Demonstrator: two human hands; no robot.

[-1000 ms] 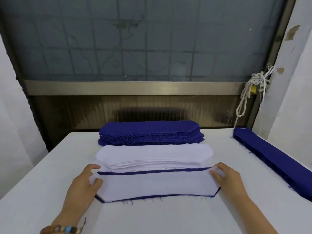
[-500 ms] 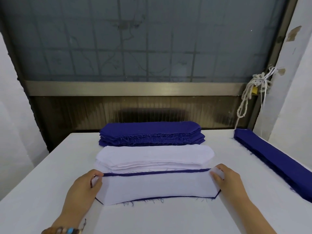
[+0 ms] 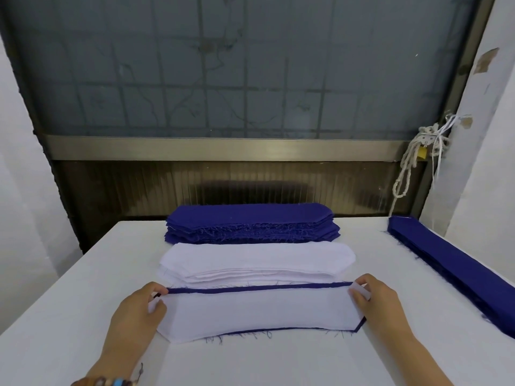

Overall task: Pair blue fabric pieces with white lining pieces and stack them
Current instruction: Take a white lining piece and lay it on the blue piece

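Head view: the lining (image 3: 256, 313) lies on top of a blue piece (image 3: 256, 288) near me on the table (image 3: 83, 274), just in front of the white stack (image 3: 256, 257). The blue stack (image 3: 250, 218) sits behind that.
Left grip (image 3: 133, 313): my fingers are curled at the pair's left end, thumb on the lining, pinching it there.
Right grip (image 3: 376, 302): half closed, with the lining's right end pinched between thumb and fingers.
Change: a second ago blue showed along the near-left edge. Now the lining covers that corner, and my left fingers have curled in from a flatter spread.
Unchanged: my right grip has hardly moved, and both stacks lie as they did.
Meaning: I judge the left end is now squared up, so this pair is close to matched.
Still off: a blue band runs along the far edge and a blue sliver shows at the near-right corner, so the right end may need a small nudge.
Next: once the pair is aligned, it goes aside as the base of the paired stack.
Elsewhere: long blue strips (image 3: 457, 271) lie along the table's right side, well apart from my work.
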